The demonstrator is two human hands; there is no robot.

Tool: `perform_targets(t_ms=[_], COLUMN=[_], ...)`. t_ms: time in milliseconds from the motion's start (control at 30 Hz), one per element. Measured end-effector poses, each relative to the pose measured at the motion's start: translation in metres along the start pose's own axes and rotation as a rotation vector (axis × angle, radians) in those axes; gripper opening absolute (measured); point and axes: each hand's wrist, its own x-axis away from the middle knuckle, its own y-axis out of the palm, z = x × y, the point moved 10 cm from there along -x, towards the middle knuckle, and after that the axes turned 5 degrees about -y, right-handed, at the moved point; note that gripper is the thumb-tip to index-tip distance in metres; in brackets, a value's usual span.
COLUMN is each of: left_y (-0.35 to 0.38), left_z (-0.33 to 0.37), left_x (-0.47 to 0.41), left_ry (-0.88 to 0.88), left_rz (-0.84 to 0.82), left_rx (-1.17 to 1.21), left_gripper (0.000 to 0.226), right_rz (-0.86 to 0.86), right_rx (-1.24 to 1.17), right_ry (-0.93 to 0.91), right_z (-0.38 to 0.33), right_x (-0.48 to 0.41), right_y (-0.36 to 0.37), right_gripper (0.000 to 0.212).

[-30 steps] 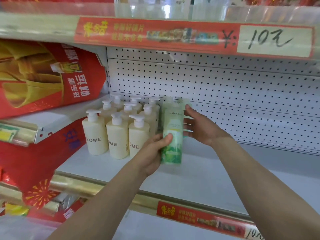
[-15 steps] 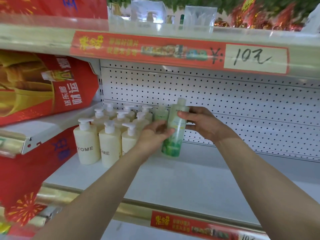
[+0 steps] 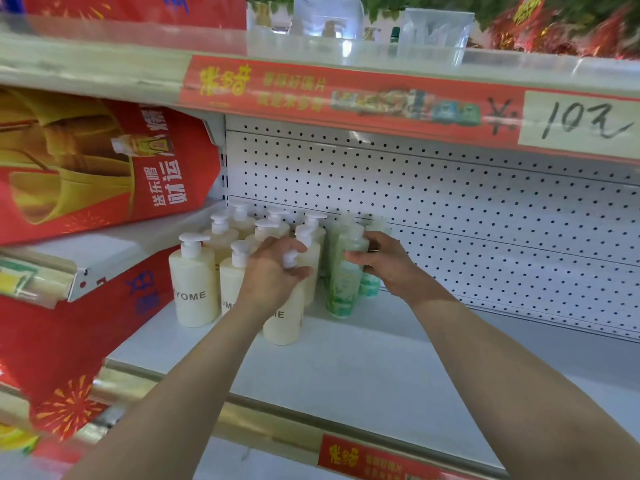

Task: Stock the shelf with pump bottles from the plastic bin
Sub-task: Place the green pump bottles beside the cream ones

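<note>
Shelf (image 3: 381,368) carries cream pump bottle (image 3: 282,325) gripped by left hand (image 3: 272,271), green bottle (image 3: 341,289) gripped by right hand (image 3: 388,268).

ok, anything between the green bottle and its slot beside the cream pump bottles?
Nothing visible. The green bottle already has its base on the shelf beside the cream pump bottles, with the right hand gripping it. The left hand holds the front cream bottle by its pump.

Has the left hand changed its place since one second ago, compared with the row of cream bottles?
Yes. The left hand went left, off the green bottle, and now grips the pump of the front cream bottle beside it.
</note>
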Motion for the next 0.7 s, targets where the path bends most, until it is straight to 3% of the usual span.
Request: perform_targets(t_ms=[100, 333, 700], left_y=[0.0, 0.0, 0.001], left_z=[0.002, 0.002, 0.002], left_x=[0.001, 0.001, 0.001], left_ry=[0.015, 0.039, 0.066], left_rz=[-0.004, -0.001, 0.024], left_rx=[-0.019, -0.016, -0.055], left_gripper=[0.033, 0.033, 0.033], right_rz=[0.021, 0.036, 0.119], right_rx=[0.032, 0.164, 0.283], right_ry=[-0.021, -0.109, -0.095], right_z=[0.007, 0.003, 0.007], right_x=[-0.006, -0.014, -0.024], right_y=[0.004, 0.008, 0.01], right_gripper=[0.074, 0.07, 0.067])
